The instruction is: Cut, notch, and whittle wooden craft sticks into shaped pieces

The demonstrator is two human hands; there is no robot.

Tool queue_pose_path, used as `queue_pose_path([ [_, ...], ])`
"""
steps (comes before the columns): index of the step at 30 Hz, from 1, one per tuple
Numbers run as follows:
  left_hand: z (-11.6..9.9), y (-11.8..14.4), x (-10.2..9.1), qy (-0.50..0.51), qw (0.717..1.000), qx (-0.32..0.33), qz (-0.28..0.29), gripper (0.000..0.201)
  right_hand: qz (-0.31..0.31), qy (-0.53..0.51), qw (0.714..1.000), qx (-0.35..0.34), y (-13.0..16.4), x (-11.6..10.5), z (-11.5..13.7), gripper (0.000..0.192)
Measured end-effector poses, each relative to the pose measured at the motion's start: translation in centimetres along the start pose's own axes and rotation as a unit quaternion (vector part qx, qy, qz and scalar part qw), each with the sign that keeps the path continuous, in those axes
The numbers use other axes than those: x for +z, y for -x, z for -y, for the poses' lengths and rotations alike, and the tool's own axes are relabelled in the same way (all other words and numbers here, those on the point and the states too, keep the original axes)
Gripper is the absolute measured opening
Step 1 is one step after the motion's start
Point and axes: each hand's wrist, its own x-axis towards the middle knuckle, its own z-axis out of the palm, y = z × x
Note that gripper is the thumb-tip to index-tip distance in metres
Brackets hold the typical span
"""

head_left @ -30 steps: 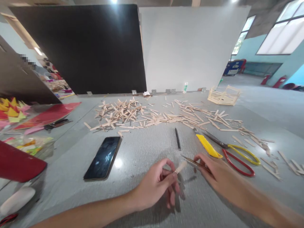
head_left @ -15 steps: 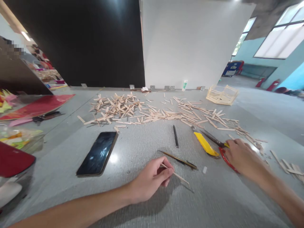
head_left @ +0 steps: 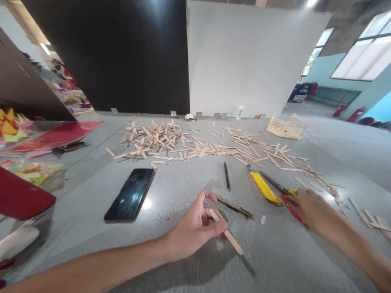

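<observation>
My left hand (head_left: 203,228) pinches a wooden craft stick (head_left: 234,243) between thumb and fingers, tilted just above the grey tabletop with its flat face showing. At the right, my right hand (head_left: 317,215) is closed around the handles of a pair of scissors (head_left: 295,209); its fingertips are partly hidden. The scissors' dark blades point away to the left, beside a yellow utility knife (head_left: 265,187). Beyond my left hand lie a thin brownish-gold pen-like tool (head_left: 236,208) and a black pen-like stick (head_left: 227,177).
Many loose craft sticks (head_left: 210,149) lie across the back. A small stick-built frame (head_left: 288,127) stands at back right. A phone (head_left: 130,195) lies to the left, near a red object (head_left: 24,195). Black and white panels (head_left: 244,57) rise behind, with a small glue-like bottle (head_left: 239,112).
My left fingers have turned the craft stick from edge-on to flat side showing, and my index finger has lifted. My right hand remains at the scissors' handles. The view has shifted slightly.
</observation>
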Motion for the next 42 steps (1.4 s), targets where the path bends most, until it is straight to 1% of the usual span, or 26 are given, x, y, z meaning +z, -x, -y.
queue_pose_path([
  [3,-0.5,0.3,0.4,-0.001,1.000,-0.002,0.006,0.046,0.006,0.010,1.000,0.014,-0.1,-0.2,0.0,0.013],
  [5,-1.0,0.6,0.4,-0.015,0.999,-0.013,0.026,0.037,-0.006,0.007,1.000,0.024,-0.1,-0.5,0.1,0.013],
  [7,-1.5,0.7,0.3,-0.039,0.998,-0.025,0.053,0.036,-0.023,-0.004,0.999,0.039,-0.2,-1.1,0.5,0.011],
  [9,-2.3,0.9,0.2,-0.071,0.995,-0.025,0.067,0.041,-0.045,-0.024,0.997,0.061,-0.3,-1.8,1.0,0.010],
  [11,-3.4,1.1,0.2,-0.109,0.992,-0.010,0.068,0.043,-0.069,-0.054,0.993,0.082,-0.6,-2.6,1.5,0.017],
  [13,-4.6,1.4,0.3,-0.145,0.987,0.014,0.065,0.040,-0.088,-0.101,0.986,0.095,-0.8,-3.4,2.1,0.023],
  [15,-5.8,1.7,0.7,-0.170,0.983,0.035,0.059,0.039,-0.093,-0.171,0.976,0.099,-0.8,-4.0,2.9,0.033],
  [16,-6.3,1.9,0.9,-0.178,0.982,0.042,0.056,0.038,-0.085,-0.216,0.968,0.096,-0.7,-4.3,3.5,0.040],
  [18,-7.2,2.2,1.4,-0.187,0.980,0.052,0.046,0.031,-0.050,-0.318,0.944,0.073,0.0,-4.7,4.9,0.056],
  [19,-7.7,2.3,1.6,-0.192,0.979,0.058,0.038,0.026,-0.025,-0.370,0.927,0.055,0.5,-4.9,5.7,0.063],
  [21,-8.6,2.4,2.0,-0.202,0.977,0.070,0.016,0.017,0.024,-0.469,0.883,0.012,1.7,-5.2,7.4,0.069],
  [23,-9.6,2.5,2.3,-0.217,0.973,0.075,0.001,0.007,0.067,-0.549,0.833,-0.020,2.7,-5.6,9.0,0.068],
  [24,-10.2,2.5,2.4,-0.225,0.972,0.076,-0.001,0.009,0.085,-0.580,0.809,-0.033,3.1,-5.8,9.8,0.067],
  [25,-10.7,2.4,2.6,-0.232,0.970,0.075,0.008,0.019,0.101,-0.606,0.788,-0.043,3.4,-6.0,10.6,0.065],
  [27,-11.7,2.1,2.9,-0.228,0.968,0.091,0.042,0.039,0.128,-0.642,0.753,-0.062,3.9,-6.6,12.0,0.065],
  [28,-12.2,1.9,3.1,-0.208,0.971,0.099,0.058,0.045,0.140,-0.660,0.735,-0.072,4.2,-6.7,12.6,0.065],
  [29,-12.5,1.7,3.3,-0.186,0.976,0.100,0.060,0.044,0.151,-0.678,0.715,-0.082,4.6,-6.8,13.2,0.066],
  [31,-13.1,1.3,3.6,-0.149,0.984,0.094,0.038,0.027,0.158,-0.712,0.676,-0.107,5.7,-6.4,14.2,0.066],
  [32,-13.2,1.1,3.7,-0.145,0.985,0.090,0.020,0.016,0.153,-0.724,0.662,-0.120,6.3,-5.8,14.5,0.063],
  [33,-13.4,1.1,3.7,-0.151,0.984,0.090,0.003,0.012,0.138,-0.732,0.653,-0.136,7.0,-5.1,14.8,0.059],
  [34,-13.4,1.1,3.8,-0.168,0.982,0.090,-0.009,0.016,0.124,-0.734,0.650,-0.151,7.7,-4.3,14.9,0.057],
  [36,-13.5,1.4,4.0,-0.206,0.974,0.088,-0.020,0.025,0.103,-0.742,0.635,-0.188,9.0,-2.7,15.0,0.063],
  [37,-13.4,1.6,4.1,-0.224,0.971,0.084,-0.023,0.028,0.115,-0.742,0.629,-0.200,9.5,-2.0,15.0,0.069],
  [39,-13.2,2.1,4.3,-0.242,0.967,0.073,-0.029,0.029,0.132,-0.742,0.633,-0.176,10.4,-1.3,14.9,0.076],
  [41,-12.7,2.4,4.6,-0.252,0.965,0.062,-0.036,0.030,0.160,-0.742,0.638,-0.129,11.0,-1.3,15.0,0.072],
  [42,-12.4,2.5,4.7,-0.254,0.966,0.048,-0.027,0.031,0.171,-0.744,0.635,-0.116,11.3,-1.6,15.1,0.072],
])
